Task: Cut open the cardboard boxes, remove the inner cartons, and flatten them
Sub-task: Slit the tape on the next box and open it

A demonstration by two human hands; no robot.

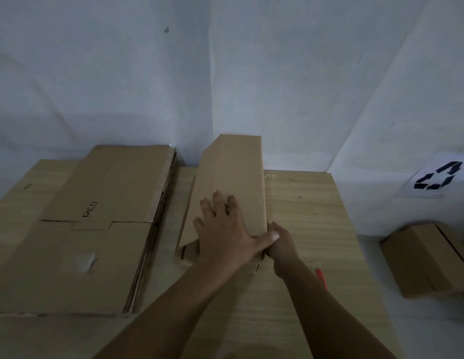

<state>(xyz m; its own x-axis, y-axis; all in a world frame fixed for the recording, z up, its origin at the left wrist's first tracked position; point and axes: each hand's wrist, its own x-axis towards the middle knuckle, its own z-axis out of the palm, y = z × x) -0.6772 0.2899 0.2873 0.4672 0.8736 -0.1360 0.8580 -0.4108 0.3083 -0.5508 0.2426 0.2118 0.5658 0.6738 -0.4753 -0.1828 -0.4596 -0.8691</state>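
**Both hands on a half-collapsed box at the table's far edge**

A pale wall [225, 73] fills the view beyond the hands, with a corner seam running down just behind the box. Under the hands lies a light wood table [316, 216]. To the left of the hands, a stack of flattened cartons [96, 229] covers much of the tabletop; "PICO" is printed on its top sheet and a small tear shows near its front. Far to the right of the hands and lower, off the table, sits another cardboard box [420, 263], its contents not visible. Above it, on the wall, hangs a white sheet with a recycling symbol [436, 177].

The cardboard box [233, 172] being worked on stands skewed, leaning leftward, its near end flaps folded under the hands; nothing can be seen inside it.

The left hand [225, 229] lies flat on its top face, fingers spread wide, thumb stretched to the right corner. The right hand [281, 242] grips that near right corner, fingers curled round the edge. Just right of the right forearm, a thin red object [321, 277] lies on the table, mostly hidden.
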